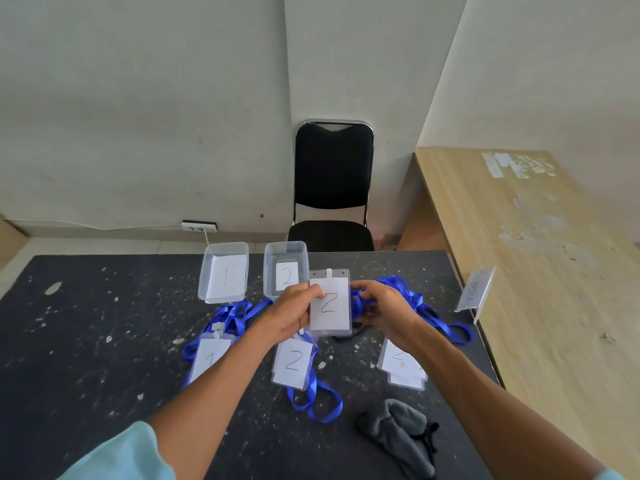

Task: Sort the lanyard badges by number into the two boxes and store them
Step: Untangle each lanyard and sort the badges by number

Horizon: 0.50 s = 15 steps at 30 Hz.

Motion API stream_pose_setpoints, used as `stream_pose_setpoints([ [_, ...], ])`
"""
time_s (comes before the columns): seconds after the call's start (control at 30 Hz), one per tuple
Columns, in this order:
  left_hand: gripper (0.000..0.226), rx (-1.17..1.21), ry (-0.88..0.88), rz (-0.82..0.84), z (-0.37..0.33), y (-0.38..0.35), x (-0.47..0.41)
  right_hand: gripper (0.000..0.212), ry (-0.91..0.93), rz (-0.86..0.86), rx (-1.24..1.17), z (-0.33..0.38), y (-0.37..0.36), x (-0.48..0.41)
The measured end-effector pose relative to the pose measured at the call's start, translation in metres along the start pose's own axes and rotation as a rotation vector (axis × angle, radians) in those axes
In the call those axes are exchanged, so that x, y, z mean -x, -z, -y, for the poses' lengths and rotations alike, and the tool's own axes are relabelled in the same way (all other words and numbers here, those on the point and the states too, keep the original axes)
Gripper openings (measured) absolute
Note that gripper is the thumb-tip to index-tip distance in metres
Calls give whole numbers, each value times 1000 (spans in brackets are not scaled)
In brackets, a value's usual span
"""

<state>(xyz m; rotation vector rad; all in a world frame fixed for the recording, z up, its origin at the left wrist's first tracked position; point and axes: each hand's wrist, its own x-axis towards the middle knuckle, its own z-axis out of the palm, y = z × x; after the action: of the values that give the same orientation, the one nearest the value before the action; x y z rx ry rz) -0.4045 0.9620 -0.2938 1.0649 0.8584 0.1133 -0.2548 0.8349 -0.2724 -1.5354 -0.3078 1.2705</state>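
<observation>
2 clear boxes stand at the far edge of the table, toward 12 o'clock: box 1 on the left and box 2 just beside it on the right. Each shows a white paper with its numeral on its floor. No blue strap shows in either box, so nothing seems to be stored yet, though it cannot be told whether those papers are labels or badges. The held badge, marked 2, is upright above the table, just in front of box 2. The left hand pinches its left edge with the thumb on its face. The right hand, at 3 o'clock of that badge, has its fingers curled round the bunched blue lanyard. The 2 hands are apart, with the badge between them. This looks like gathering the strap before the badge goes into box 2. On the table lie table badge 1 at 8 o'clock of the held badge, table badge 2 at 6 o'clock with its strap looping toward the near edge, and the right stack of at least 2 badges at 4 o'clock, its numeral partly hidden by the forearm. The sorting seems barely begun, with at least 5 badges to go, counting the held 1. A grey cloth lies at 5 o'clock, near the near edge.
</observation>
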Motion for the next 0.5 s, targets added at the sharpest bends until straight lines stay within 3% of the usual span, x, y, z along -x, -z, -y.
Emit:
stream_pose_setpoints([
  [0.1, 19, 31, -3, -4, -9, 7, 3, 48, -59, 71, 112, -10, -4, -5],
  [0.23, 19, -51, -43, -63, -10, 21, 5, 25, -68, 83, 490, -20, -19, -4],
  [0.37, 32, -348, -29, -176, 12, 44, 4, 21, -67, 46, 512, -33, -37, -7],
  [0.5, 15, -404, 2, -269, 43, 59, 8, 28, -96, 41, 589, -59, -61, -17],
])
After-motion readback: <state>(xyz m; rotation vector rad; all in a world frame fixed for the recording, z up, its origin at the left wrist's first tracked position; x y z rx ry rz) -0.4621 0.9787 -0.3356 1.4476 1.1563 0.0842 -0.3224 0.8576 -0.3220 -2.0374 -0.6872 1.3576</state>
